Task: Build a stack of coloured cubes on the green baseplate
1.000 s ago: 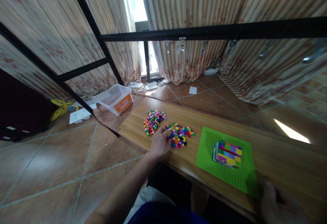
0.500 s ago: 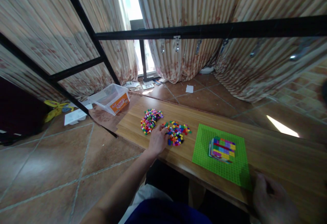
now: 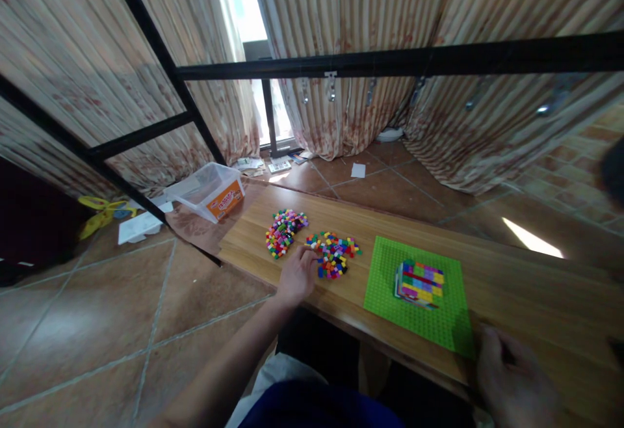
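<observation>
My left hand [image 3: 298, 276] is at the near left edge of a loose pile of small coloured toy bricks [image 3: 336, 246]. Its fingertips are drawn together among the bricks; whatever is between them is too small to make out. A second brick pile [image 3: 283, 229] lies just beyond, to the left. On a green studded baseplate [image 3: 380, 285] stands a block built of multicoloured bricks [image 3: 422, 281], with yellow, purple and red on top. Beside the plate's near right corner my right hand [image 3: 514, 373] rests with curled fingers, and nothing shows in it.
The wooden bench [image 3: 526, 285] carries everything in front of me. Off its far left end stands a clear plastic bin [image 3: 207, 190] with an orange label. A black metal frame [image 3: 370, 64] crosses before the curtains [image 3: 341, 12]. Papers [image 3: 358, 170] lie on the tiled floor.
The whole view has shifted slightly. My left hand has drawn back a little from the pile toward me. My right hand stays beside the baseplate, and the built block looks unchanged.
</observation>
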`<state>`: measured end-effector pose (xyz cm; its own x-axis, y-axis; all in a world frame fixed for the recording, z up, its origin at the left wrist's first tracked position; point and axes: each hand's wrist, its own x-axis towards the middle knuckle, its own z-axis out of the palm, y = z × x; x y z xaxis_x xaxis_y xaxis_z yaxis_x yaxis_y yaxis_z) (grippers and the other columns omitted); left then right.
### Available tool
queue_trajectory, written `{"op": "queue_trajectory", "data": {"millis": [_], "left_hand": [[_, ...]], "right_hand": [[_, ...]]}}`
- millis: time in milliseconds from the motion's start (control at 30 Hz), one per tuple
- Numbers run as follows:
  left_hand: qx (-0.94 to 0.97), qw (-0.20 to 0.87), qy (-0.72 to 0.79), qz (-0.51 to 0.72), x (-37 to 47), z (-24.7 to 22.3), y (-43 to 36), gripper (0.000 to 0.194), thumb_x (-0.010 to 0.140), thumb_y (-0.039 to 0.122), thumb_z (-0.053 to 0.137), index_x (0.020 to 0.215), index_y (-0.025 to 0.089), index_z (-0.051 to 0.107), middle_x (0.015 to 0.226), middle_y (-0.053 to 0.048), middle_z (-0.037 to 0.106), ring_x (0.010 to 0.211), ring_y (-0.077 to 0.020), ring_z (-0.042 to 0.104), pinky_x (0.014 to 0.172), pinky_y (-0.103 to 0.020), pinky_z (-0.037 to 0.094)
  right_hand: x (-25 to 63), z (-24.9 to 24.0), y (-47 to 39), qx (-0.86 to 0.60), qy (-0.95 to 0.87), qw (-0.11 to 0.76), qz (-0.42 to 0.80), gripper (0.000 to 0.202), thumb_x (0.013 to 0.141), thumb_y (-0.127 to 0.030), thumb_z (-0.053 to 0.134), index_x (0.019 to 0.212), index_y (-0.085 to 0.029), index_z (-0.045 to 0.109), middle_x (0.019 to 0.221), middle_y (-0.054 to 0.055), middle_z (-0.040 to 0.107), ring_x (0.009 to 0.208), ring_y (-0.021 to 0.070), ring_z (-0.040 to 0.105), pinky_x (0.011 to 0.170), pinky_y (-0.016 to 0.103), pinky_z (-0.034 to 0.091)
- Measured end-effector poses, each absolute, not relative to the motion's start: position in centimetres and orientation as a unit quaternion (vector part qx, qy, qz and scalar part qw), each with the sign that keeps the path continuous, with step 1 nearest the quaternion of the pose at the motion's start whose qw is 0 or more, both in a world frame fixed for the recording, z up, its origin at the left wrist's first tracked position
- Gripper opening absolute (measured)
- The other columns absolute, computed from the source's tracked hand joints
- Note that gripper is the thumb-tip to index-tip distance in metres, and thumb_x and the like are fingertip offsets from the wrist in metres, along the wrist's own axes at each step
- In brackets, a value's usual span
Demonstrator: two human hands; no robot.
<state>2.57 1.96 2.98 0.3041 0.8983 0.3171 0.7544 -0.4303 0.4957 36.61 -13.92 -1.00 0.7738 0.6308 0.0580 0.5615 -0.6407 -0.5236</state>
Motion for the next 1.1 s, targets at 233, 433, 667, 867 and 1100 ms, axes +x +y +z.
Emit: {"op": "queue_trajectory", "data": {"millis": [233,433,667,867,1100], "left_hand": [[0.802,0.141,0.532,0.232,2.6,1.9,-0.1,0.018,0.096,0.02,0.041,0.1,0.021,0.059,0.108,-0.007,0.064,0.101,-0.0182,0.064,0.088,-0.03,0.053],[0.811,0.134,0.527,0.217,2.8,1.4,0.0,0.018,0.096,0.021,0.042,0.102,0.022,0.059,0.112,-0.008,0.065,0.106,-0.0196,0.064,0.093,-0.032,0.053],[0.822,0.136,0.51,0.214,2.6,1.3,0.0,0.016,0.09,0.019,0.048,0.103,0.022,0.059,0.11,-0.007,0.067,0.109,-0.0214,0.063,0.096,-0.034,0.051],[0.825,0.146,0.498,0.223,2.6,1.7,0.2,0.017,0.084,0.015,0.051,0.098,0.021,0.058,0.107,-0.007,0.067,0.108,-0.0219,0.062,0.096,-0.033,0.049],[0.809,0.181,0.519,0.21,2.5,2.2,0.7,0.011,0.082,0.019,0.055,0.092,0.021,0.058,0.088,-0.003,0.065,0.084,-0.0191,0.063,0.075,-0.029,0.048]], "right_hand": [[36.2,-0.9,-13.7,-0.901,-0.323,0.284,0.057,0.043,0.088,-0.05,0.042,0.099,-0.019,0.068,0.114,0.013,0.069,0.106,0.032,0.063,0.088,0.041,0.046],[36.2,-0.8,-13.7,-0.903,-0.327,0.272,0.053,0.047,0.089,-0.051,0.039,0.103,-0.018,0.068,0.113,0.014,0.069,0.106,0.0323,0.062,0.087,0.04,0.046],[36.3,-0.9,-13.6,-0.901,-0.328,0.28,0.051,0.045,0.088,-0.051,0.041,0.1,-0.018,0.069,0.111,0.014,0.07,0.104,0.0325,0.063,0.084,0.039,0.046],[36.3,-1.1,-13.7,-0.897,-0.329,0.292,0.049,0.045,0.088,-0.05,0.043,0.1,-0.016,0.07,0.111,0.016,0.069,0.104,0.0334,0.064,0.085,0.041,0.046],[36.3,-1.0,-13.8,-0.892,-0.34,0.294,0.045,0.047,0.088,-0.052,0.042,0.1,-0.016,0.07,0.11,0.017,0.07,0.104,0.0364,0.064,0.086,0.044,0.047]]}}
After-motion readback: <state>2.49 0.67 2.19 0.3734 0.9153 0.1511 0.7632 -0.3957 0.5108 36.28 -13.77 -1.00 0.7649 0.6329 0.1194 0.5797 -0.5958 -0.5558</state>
